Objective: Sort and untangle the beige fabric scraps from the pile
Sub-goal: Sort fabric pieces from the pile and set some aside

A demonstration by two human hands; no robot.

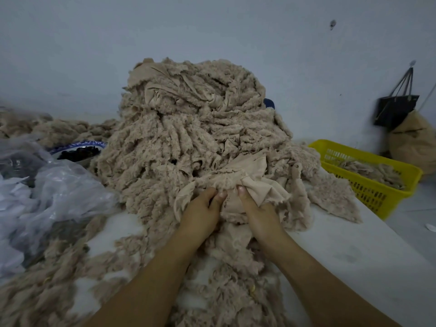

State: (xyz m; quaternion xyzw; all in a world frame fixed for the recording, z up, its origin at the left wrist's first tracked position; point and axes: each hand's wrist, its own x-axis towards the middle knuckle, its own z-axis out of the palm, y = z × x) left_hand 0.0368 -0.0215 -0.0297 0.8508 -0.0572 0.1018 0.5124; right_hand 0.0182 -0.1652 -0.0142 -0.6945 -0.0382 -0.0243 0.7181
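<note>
My left hand [201, 210] and right hand [258, 212] both pinch one scrap [247, 169] at pile [188, 123] foot; pull apart slowly, low.

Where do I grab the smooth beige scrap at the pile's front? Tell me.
Grip the smooth scrap at its bunched near edge, coming from the front, where the left hand and right hand pinch it; its far side seems caught in the pile.
</note>
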